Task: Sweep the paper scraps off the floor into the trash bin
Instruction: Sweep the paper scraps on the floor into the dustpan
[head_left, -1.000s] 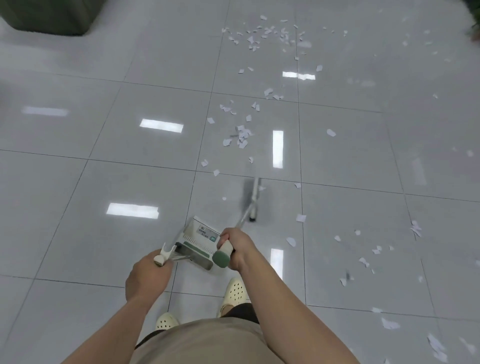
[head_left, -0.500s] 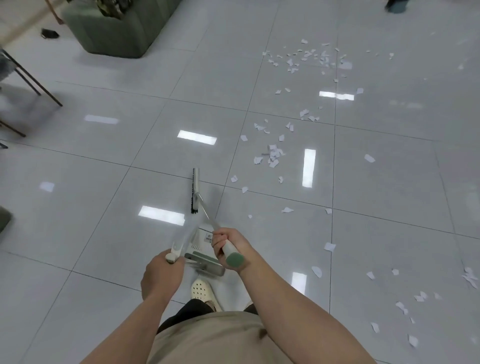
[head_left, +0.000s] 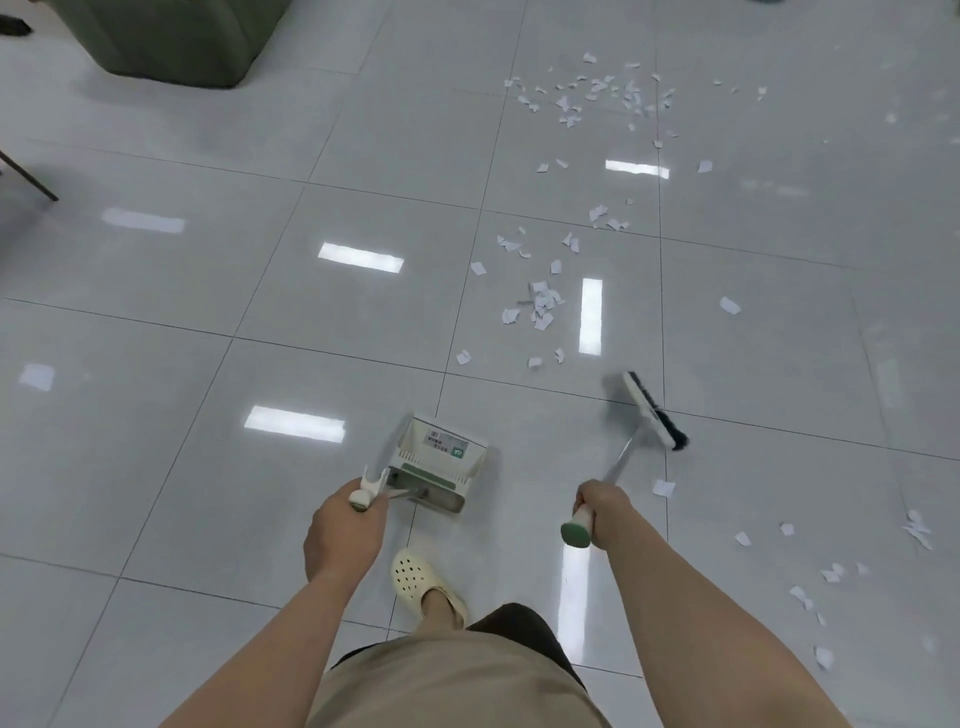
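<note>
I see white paper scraps (head_left: 540, 306) strewn over the glossy grey tiles, thickest in a band ahead and another patch far off, with loose bits at the right. The broom (head_left: 655, 413) has a white head with dark bristles, angled, beside one scrap. The dustpan (head_left: 439, 457) is white with green trim and a label, tilted, open side facing the scraps.

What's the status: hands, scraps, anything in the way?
Left hand grips dustpan handle; right hand grips broom. Paper scraps unswept ahead. Path open.
</note>
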